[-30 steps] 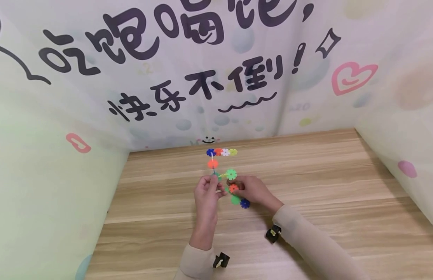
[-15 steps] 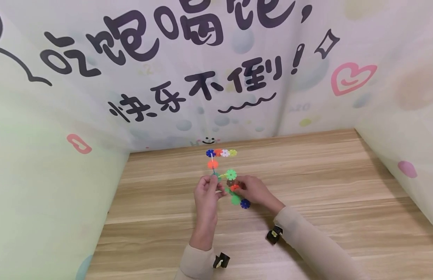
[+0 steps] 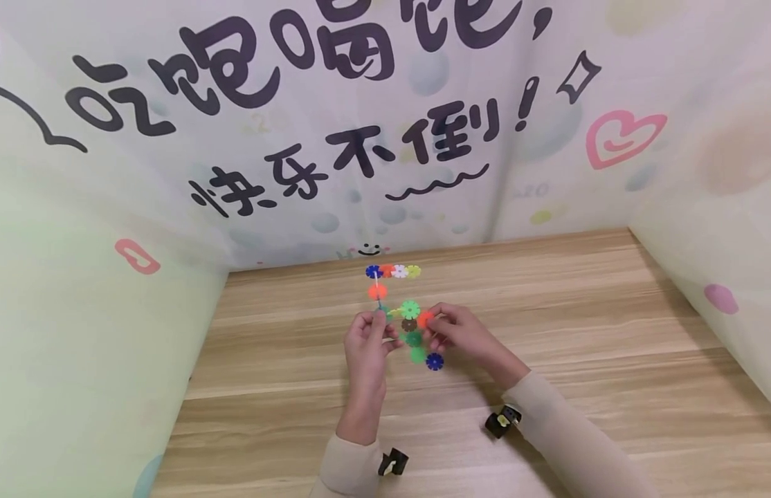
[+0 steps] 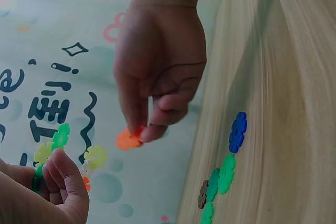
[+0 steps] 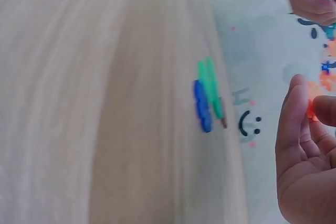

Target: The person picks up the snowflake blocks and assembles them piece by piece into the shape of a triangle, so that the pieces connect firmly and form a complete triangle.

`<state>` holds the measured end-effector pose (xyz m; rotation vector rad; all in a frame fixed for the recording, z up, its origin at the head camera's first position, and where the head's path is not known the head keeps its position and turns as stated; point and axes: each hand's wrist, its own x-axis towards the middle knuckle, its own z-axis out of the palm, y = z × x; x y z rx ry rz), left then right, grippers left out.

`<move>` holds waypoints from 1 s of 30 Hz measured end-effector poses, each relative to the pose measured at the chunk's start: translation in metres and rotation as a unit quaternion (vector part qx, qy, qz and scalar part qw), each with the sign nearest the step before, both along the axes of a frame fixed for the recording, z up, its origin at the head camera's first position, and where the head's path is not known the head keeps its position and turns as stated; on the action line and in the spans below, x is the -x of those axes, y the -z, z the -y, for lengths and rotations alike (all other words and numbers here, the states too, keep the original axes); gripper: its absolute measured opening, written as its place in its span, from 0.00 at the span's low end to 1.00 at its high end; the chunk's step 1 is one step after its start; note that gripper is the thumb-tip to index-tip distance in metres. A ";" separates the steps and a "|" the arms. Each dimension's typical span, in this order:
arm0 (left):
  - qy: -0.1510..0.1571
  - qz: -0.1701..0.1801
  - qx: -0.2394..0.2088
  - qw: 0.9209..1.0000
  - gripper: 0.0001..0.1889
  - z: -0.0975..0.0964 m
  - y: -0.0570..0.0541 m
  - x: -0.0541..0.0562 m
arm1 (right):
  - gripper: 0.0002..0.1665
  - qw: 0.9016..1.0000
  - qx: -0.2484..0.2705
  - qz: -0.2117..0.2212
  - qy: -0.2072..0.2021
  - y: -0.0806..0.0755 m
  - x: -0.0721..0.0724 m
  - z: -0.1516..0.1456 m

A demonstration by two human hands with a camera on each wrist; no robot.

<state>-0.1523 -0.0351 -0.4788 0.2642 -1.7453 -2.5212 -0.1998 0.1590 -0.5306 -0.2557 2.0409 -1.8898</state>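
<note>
"Orange disc (image 3: 425, 319): where is it?"

"Pinched between thumb and fingers of the right hand (image 3: 457, 328), raised off the counter (image 3: 547, 290), near the chain (image 3: 377, 291) but not joined to it."

"And the left hand (image 3: 368, 339)?"

"Narrow too, pinching the chain at a dark green link (image 4: 38, 178). A yellow link (image 4: 43, 154) follows, then a green disc (image 3: 410, 309) at that end."

"Supposing orange goes onto green, how would you fit it?"

"Grip it by one edge, leaving a notch facing outward. Set it crosswise to the green disc, notch to notch, and push straight. Twisting could spring a joint further along."

"Should the left hand hold elsewhere?"

"I'd bring it up to the green disc; gripped behind the yellow link, that end may bend under the push."

"Anything underneath?"

"Blue (image 3: 434, 361), brown (image 3: 409, 324) and green spares on the counter. Work above them so nothing gets knocked."
</note>
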 end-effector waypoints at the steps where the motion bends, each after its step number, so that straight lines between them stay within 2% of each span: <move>1: 0.001 0.000 0.000 1.000 0.11 0.000 0.000 0.000 | 0.11 1.000 0.012 0.001 0.003 -0.003 -0.001 -0.001; 5: 0.002 -0.001 0.000 1.000 0.11 0.000 0.000 0.000 | 0.12 0.999 0.039 0.003 0.019 -0.014 -0.006 -0.003; 17: 0.005 0.000 0.004 1.000 0.13 0.000 0.001 0.000 | 0.19 0.997 0.060 -0.014 0.044 -0.034 -0.012 -0.005; 26: 0.006 0.005 0.016 1.000 0.13 -0.002 0.001 -0.001 | 0.22 0.997 0.049 -0.029 0.046 -0.041 -0.016 -0.004; 30: 0.004 0.000 0.009 1.000 0.11 -0.002 0.000 -0.001 | 0.23 0.997 0.060 -0.029 0.047 -0.042 -0.016 -0.004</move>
